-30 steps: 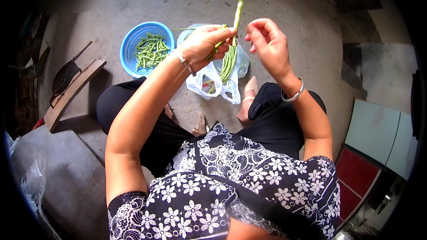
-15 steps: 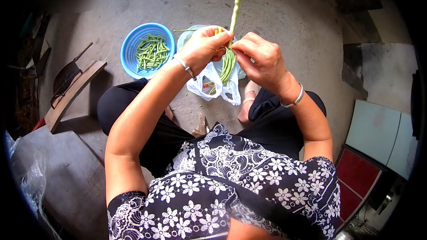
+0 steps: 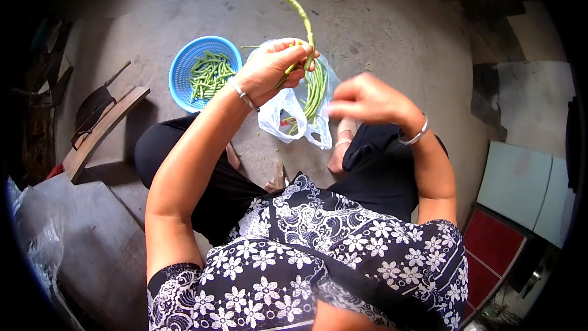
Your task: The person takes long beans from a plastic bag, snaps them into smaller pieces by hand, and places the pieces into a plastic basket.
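Observation:
My left hand (image 3: 275, 68) is closed around a long green bean (image 3: 299, 10), whose upper part curves up and leftward above the fingers. Shorter bean pieces also show between these fingers. To the right, apart from the bean, is my right hand (image 3: 375, 103); motion smears its fingers, and whether they hold anything is unclear. Below and behind the left hand, a white plastic bag (image 3: 283, 110) lies on the floor with a bunch of long beans (image 3: 315, 93) on it. A blue plastic basket (image 3: 174, 79) left of the bag holds many cut bean pieces (image 3: 210, 75).
Concrete floor (image 3: 392, 18) stretches around the basket and bag. A curved wooden plank with a dark blade (image 3: 92, 110) stands at the left, near clear plastic wrap (image 3: 40, 233). Pale panels (image 3: 513, 175) and red tiles (image 3: 493, 248) are at the right.
My right hand has come off the bean and moved down and to the right. The bean in my left hand, upright before, now bends over to the left.

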The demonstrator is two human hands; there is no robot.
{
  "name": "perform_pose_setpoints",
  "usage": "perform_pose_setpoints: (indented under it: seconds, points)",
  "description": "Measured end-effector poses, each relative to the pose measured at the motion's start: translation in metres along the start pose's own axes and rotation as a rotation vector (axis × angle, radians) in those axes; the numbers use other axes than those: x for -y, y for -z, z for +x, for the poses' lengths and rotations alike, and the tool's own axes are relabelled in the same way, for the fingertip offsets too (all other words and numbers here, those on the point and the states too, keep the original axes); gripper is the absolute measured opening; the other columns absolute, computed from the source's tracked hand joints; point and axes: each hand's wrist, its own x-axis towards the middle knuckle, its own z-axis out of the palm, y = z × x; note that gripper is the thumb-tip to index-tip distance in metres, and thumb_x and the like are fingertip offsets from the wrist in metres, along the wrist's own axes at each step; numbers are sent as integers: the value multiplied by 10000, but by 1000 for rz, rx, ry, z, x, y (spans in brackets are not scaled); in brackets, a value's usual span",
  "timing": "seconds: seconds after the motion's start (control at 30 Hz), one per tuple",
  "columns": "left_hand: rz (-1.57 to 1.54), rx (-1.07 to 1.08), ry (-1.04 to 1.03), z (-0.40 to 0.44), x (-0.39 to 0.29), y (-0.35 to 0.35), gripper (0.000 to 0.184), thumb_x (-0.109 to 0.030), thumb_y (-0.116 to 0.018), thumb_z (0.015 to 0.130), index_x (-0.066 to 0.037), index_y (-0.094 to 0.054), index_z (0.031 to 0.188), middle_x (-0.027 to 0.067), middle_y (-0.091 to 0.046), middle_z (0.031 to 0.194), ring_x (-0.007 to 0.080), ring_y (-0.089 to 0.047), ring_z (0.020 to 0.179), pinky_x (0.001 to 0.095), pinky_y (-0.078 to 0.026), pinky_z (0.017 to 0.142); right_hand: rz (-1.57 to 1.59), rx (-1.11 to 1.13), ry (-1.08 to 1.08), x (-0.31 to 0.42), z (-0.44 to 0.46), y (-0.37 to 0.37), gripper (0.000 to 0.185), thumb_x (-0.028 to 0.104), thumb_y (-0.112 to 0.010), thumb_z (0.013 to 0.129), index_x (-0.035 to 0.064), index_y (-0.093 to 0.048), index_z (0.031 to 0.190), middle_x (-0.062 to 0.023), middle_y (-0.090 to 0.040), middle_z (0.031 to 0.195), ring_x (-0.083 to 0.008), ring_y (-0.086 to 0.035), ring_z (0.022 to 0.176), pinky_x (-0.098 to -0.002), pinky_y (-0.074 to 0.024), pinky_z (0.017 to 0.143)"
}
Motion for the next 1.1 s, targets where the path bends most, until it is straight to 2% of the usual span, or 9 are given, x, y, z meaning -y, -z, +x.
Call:
perform_pose_setpoints:
  seconds: [0.07, 0.1, 0.23, 0.33, 0.43, 0.53, 0.63, 0.73, 1.1]
  points:
    - [33, 32, 63, -5, -5, 0, 194, -195, -533, 891, -17, -576, 958, 7, -562, 730, 34, -396, 484, 167, -309, 421, -249, 83, -14, 14, -3, -5, 283, 334, -619, 777, 70, -667, 867, -155, -631, 731, -238, -621, 668, -362, -463, 595]
    - [95, 8, 81, -6, -3, -1, 186, -194, -532, 890, -29, -583, 960, 5, -561, 727, 31, -397, 481, 164, -304, 420, -210, -62, 1, -3, 0, -12, 256, 299, -603, 783, 73, -666, 885, -169, -635, 777, -286, -633, 733, -377, -480, 650]
    - [423, 122, 114, -14, 12, -9, 201, -211, -547, 877, -32, -601, 951, -9, -560, 685, 31, -414, 487, 164, -322, 429, 437, -520, -58, -27, 14, 3, 317, 285, -465, 928, 21, -619, 1012, 32, -560, 698, -38, -457, 573, -178, -383, 517]
    - [539, 312, 181, -17, 19, -13, 183, -193, -539, 871, -23, -601, 898, -32, -541, 646, 21, -417, 494, 177, -326, 438, 950, -302, -104, -17, 14, 10, 351, 308, -467, 926, -1, -573, 1055, 78, -423, 615, 13, -343, 484, -127, -262, 418]
    - [645, 400, 151, -19, 18, -17, 159, -188, -541, 865, -37, -589, 857, -37, -543, 645, 29, -423, 501, 190, -334, 445, 1041, -207, -59, -19, 14, 8, 257, 244, -522, 903, 16, -595, 997, 86, -441, 612, 13, -344, 465, -129, -270, 398]
    - [682, 269, 224, -14, 18, -17, 208, -182, -543, 861, -42, -598, 1004, -29, -572, 700, 27, -428, 533, 180, -333, 458, 1235, -193, 23, -23, 16, 11, 201, 208, -544, 890, 19, -581, 948, 70, -449, 620, 7, -346, 460, -128, -286, 395]
    - [431, 174, 176, -12, 11, -20, 306, -146, -524, 868, -42, -535, 1156, -7, -603, 765, 15, -415, 535, 161, -317, 460, 1370, -202, 51, -27, 19, 11, 186, 196, -545, 886, 13, -564, 914, 42, -472, 633, 0, -378, 458, -122, -314, 398]
    - [243, 88, 148, -11, 9, -24, 263, -197, -527, 889, -61, -568, 1110, -9, -583, 732, 9, -397, 519, 151, -301, 460, 1461, -276, 50, -26, 21, 9, 181, 213, -557, 879, 32, -559, 870, 26, -508, 648, -14, -424, 470, -131, -329, 402]
    - [392, -48, -45, -2, 8, -30, 283, -338, -471, 915, -95, -613, 884, -45, -531, 648, 4, -379, 509, 148, -261, 449, 1611, -382, 166, -17, 25, 4, 152, 213, -554, 880, 89, -521, 798, -4, -540, 676, -69, -486, 510, -167, -335, 400]
